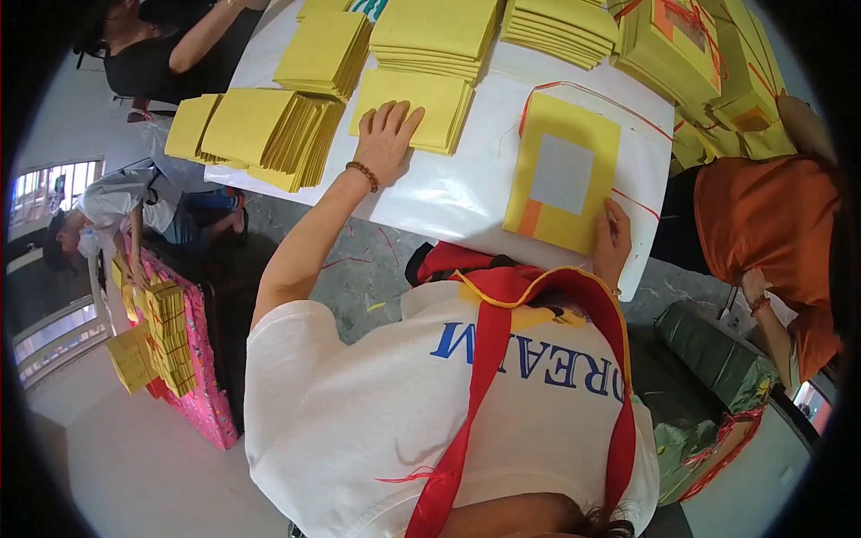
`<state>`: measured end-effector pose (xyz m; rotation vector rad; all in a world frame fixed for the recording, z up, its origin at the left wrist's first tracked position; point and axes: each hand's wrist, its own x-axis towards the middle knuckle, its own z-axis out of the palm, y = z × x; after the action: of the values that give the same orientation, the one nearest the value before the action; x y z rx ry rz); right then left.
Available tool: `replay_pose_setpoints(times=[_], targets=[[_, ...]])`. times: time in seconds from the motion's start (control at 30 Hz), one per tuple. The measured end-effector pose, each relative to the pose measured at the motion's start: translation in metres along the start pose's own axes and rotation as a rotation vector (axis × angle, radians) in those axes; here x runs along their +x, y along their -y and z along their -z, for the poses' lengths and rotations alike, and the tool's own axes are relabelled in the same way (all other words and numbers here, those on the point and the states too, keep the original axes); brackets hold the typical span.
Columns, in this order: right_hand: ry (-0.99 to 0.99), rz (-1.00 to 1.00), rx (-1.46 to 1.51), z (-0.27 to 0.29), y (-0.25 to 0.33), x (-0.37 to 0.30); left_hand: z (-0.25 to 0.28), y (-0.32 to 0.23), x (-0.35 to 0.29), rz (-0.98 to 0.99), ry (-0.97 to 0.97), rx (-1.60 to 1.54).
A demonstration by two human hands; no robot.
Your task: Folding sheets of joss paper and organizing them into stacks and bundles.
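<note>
In the head view, the left hand (387,142) spreads its fingers atop a stack of yellow envelopes (442,100); the right hand (613,240) curls at a yellow packet's (561,169) lower-right edge on the white counter (448,199), whether pinching cannot be told.

- One left hand (386,143) at eleven o'clock, one right hand (613,240) at three
- At least five yellow stacks (434,36), ten to one o'clock
- Three other people (762,229), at three, nine and ten
- One white table (439,195), at twelve
</note>
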<state>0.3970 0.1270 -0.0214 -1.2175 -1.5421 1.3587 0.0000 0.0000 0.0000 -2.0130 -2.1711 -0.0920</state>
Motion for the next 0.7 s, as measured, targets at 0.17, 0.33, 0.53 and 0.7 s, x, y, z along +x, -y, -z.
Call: replay_pose_setpoints(times=[0.17,0.33,0.53,0.7], targets=[[0.019,0.523,-0.569,-0.009,0.023,0.013,0.017,0.006,0.006,-0.001,0.039,-0.079],[0.124,0.552,-0.692,-0.008,0.020,0.017,0.045,0.009,0.015,-0.002,0.129,-0.035],[0.099,0.493,-0.638,-0.008,0.011,0.018,0.077,-0.060,0.028,-0.134,-0.110,-0.391],[0.115,0.421,-0.615,-0.007,0.009,0.018,0.040,-0.149,0.018,-0.437,-0.072,-0.660]])
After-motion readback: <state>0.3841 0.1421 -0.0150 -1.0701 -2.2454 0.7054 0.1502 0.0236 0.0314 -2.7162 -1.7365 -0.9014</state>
